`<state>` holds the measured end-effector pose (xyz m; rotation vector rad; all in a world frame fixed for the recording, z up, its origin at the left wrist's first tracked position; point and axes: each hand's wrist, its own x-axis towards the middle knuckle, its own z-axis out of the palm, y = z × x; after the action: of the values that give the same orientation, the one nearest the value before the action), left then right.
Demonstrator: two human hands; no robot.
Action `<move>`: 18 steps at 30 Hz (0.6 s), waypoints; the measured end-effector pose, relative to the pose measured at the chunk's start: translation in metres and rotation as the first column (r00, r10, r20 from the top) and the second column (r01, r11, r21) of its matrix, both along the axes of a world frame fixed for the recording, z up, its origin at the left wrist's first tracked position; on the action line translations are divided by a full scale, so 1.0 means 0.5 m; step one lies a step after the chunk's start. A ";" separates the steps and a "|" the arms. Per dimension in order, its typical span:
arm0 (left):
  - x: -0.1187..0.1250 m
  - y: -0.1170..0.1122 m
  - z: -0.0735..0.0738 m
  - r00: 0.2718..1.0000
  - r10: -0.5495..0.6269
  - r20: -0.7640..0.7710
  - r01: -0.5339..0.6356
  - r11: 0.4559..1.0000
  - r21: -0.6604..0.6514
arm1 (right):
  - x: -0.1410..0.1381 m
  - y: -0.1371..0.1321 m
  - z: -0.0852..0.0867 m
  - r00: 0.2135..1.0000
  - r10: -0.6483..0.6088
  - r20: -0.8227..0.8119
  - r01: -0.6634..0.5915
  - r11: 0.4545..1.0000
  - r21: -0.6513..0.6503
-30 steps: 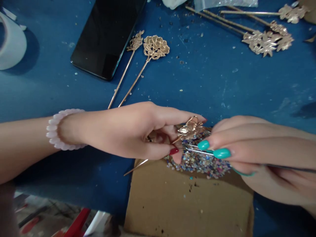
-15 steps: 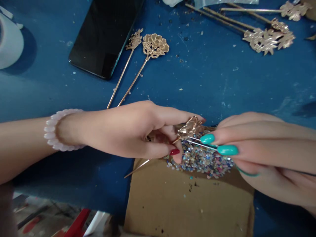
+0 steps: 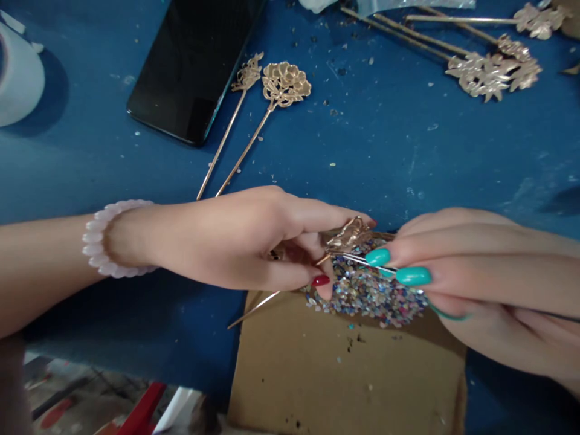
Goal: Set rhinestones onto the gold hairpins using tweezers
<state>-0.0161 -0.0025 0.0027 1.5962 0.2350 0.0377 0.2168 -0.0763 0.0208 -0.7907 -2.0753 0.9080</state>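
Far left: white curved object (image 3: pixel 18 75) at the table edge, not in play. Black phone (image 3: pixel 193 63) lies face up on the blue table (image 3: pixel 385 157); just right of it, two spare gold hairpins (image 3: pixel 254 115), heads up, well clear of the hands.

Left hand (image 3: pixel 235 238), bead bracelet (image 3: pixel 102 238) on the wrist: thumb and fingers pressed together on the gold hairpin (image 3: pixel 347 237), pinching just below the ornament head. Stem runs down-left under the palm, tip showing at the cardboard edge. Head sits directly over the pile of coloured stone chips (image 3: pixel 369 296), which lies on the brown cardboard sheet (image 3: pixel 344 374).

Right hand (image 3: pixel 475 278): fingers closed on thin metal tweezers (image 3: pixel 362 261), tips at the ornament head. Can't tell if a chip is between the tips, too small.

To do this step well, my read:
- keep the left pinch close to the head so it doesn't twist
- keep the head over the pile, so dropped chips land back on cardboard
- light tweezer pressure; squeeze too hard and the chip likely flicks out
- brace the right hand against the left for steadiness

Top right: a cluster of more gold hairpins (image 3: pixel 492 69), partly under a clear plastic bag (image 3: pixel 408 5). Far from the work.
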 end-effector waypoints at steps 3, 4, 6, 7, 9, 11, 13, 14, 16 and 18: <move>0.001 0.002 0.004 1.000 -0.002 -0.019 0.002 1.000 0.028 | -0.002 0.001 0.002 1.000 0.008 0.001 -0.008 1.000 -0.020; 0.001 0.002 0.005 1.000 -0.001 -0.015 0.002 0.999 0.040 | -0.001 0.000 0.002 1.000 0.010 0.005 -0.010 1.000 -0.028; 0.001 0.002 0.006 1.000 -0.005 -0.027 0.007 0.997 0.077 | 0.002 -0.003 0.001 1.000 0.023 0.008 -0.023 0.999 -0.038; 0.001 0.001 0.006 0.999 -0.003 -0.037 0.007 0.994 0.107 | 0.003 -0.005 0.000 1.000 0.027 0.006 -0.027 0.999 -0.037; 0.000 0.000 0.006 0.999 -0.001 -0.053 0.009 0.987 0.161 | 0.005 -0.006 -0.001 0.999 0.033 -0.010 -0.033 0.999 -0.025; 0.000 -0.001 0.005 0.998 -0.008 -0.056 0.018 0.984 0.175 | 0.004 -0.005 -0.002 0.999 0.039 -0.009 -0.040 0.999 -0.033; 0.000 -0.001 0.005 0.999 -0.020 -0.046 0.027 0.987 0.158 | -0.001 -0.003 -0.002 0.999 0.034 -0.010 -0.034 0.999 -0.038; 0.001 -0.001 0.005 0.999 -0.029 -0.042 0.035 0.989 0.142 | -0.004 -0.001 -0.001 1.000 0.026 -0.009 -0.027 0.999 -0.033; 0.001 -0.001 0.005 0.999 -0.035 -0.040 0.040 0.992 0.120 | -0.011 0.003 0.001 1.000 0.001 -0.011 -0.001 1.000 -0.030; 0.001 -0.001 0.007 0.999 -0.019 -0.043 0.024 0.994 0.108 | -0.016 0.008 0.004 1.000 -0.013 -0.028 0.012 0.999 -0.038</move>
<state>-0.0154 -0.0028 0.0060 1.7091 0.2515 0.0006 0.2086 -0.0725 0.0226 -0.8060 -2.0319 0.9490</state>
